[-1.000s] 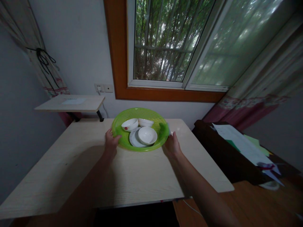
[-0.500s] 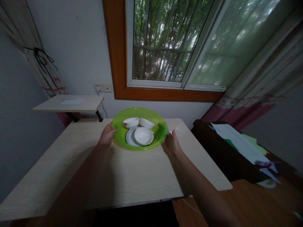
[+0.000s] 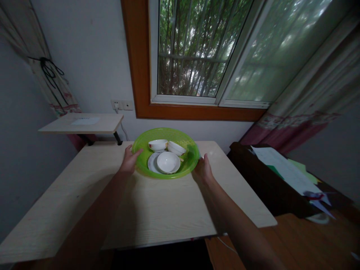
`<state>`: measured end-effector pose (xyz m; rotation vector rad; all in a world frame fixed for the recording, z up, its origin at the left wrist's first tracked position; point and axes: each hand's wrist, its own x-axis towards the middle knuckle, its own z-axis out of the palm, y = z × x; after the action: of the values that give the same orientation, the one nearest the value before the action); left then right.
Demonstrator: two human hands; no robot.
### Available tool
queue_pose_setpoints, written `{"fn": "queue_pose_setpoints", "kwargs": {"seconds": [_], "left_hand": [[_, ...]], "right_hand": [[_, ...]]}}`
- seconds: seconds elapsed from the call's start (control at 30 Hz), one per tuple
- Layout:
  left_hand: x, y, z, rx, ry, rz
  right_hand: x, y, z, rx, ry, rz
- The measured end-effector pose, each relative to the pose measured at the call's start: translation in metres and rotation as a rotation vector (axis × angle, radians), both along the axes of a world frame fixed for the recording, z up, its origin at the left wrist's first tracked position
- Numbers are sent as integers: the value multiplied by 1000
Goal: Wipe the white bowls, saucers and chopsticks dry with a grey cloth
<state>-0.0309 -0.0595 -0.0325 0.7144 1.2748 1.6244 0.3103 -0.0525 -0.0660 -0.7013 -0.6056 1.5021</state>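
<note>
A translucent green basin (image 3: 143, 135) is held between my two hands over the far part of the table. My left hand (image 3: 130, 159) grips its left rim, thumb over the edge. On the opposite side my right hand (image 3: 204, 169) holds the right rim, its thumb pointing up and its other fingers partly hidden. Inside are a white bowl (image 3: 168, 162) in front, partly over a white plate (image 3: 152, 163), and two more bowls behind: one white bowl (image 3: 158, 145) on the left and a tilted white bowl (image 3: 176, 149) on the right.
The pale wooden table (image 3: 165, 210) extends toward me. A small raised shelf (image 3: 104, 123) with a paper on it stands at the back left. Right of the table is a dark cabinet (image 3: 264, 180) with papers on top. A window (image 3: 197, 56) and wall lie behind.
The dishes have shifted inside the basin: the front bowl and plate slid slightly left, the back bowls slightly right. Both hands keep hold of the rim, nearly in place.
</note>
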Motion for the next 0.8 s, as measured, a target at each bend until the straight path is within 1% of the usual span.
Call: {"fn": "queue_pose_setpoints", "kwargs": {"seconds": [0.1,0.17,0.23,0.3,0.4,0.47,0.53,0.63,0.8], "left_hand": [[17,-17,-12,11,69,95],[26,-29,-19,71,95,112],[30,-36,-22,132,99,104],[30,-38,-20,139,104,104],[23,-33,-11,71,113,100],[15,-26,-4,35,113,70],[8,-20,1,11,113,25],[-4,-12,6,-10,120,-50],[-25,3,10,8,135,-201]], "right_hand": [[-6,-5,-5,50,42,13],[-9,-8,-9,80,63,16],[-10,-11,-12,91,73,10],[-9,-12,-15,71,71,-9],[-5,-12,-18,20,51,-58],[-2,-10,-19,13,52,-63],[-1,-7,-19,21,58,-40],[0,-1,-16,-6,25,-24],[4,14,-7,-26,-40,25]]}}
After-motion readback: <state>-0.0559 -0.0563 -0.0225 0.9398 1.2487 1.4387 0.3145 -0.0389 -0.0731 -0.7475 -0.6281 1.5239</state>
